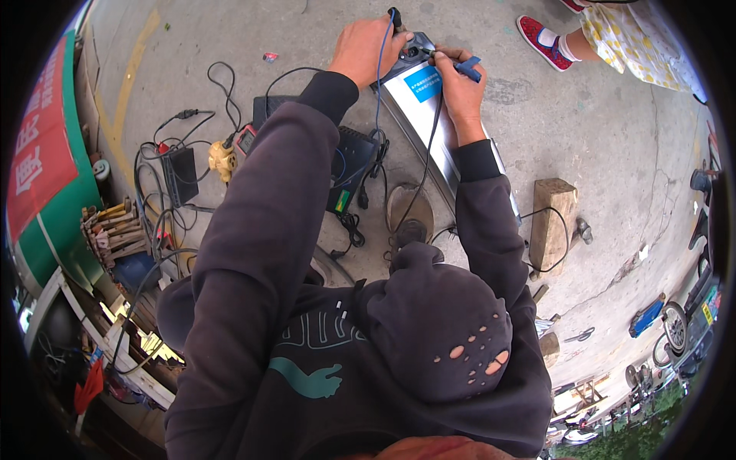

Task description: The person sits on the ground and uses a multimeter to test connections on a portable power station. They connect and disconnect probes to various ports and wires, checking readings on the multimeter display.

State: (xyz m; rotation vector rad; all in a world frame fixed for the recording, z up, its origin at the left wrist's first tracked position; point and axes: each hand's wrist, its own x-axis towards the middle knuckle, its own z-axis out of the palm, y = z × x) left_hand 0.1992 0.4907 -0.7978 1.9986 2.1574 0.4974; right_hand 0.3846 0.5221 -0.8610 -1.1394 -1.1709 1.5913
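A long silver metal case (429, 123), likely a battery pack, lies slanted on the ground with a blue label (424, 83) near its far end. At that end is a dark end cap (414, 52) with a socket. My left hand (366, 52) is closed round a black test probe (395, 18) with a blue wire, beside the cap. My right hand (462, 90) pinches a thin dark probe-like tool, its tip at the socket. A blue piece (468, 70) sticks out by these fingers; its kind is unclear. A dark lead hangs below the right hand.
Left of the case lie black power boxes (354, 153), a black adapter (181, 176), a red multimeter (246, 140), a yellow socket block (222, 160) and tangled cables. A wooden block (553, 222) stands right. Another person's red shoe (546, 44) is at the upper right.
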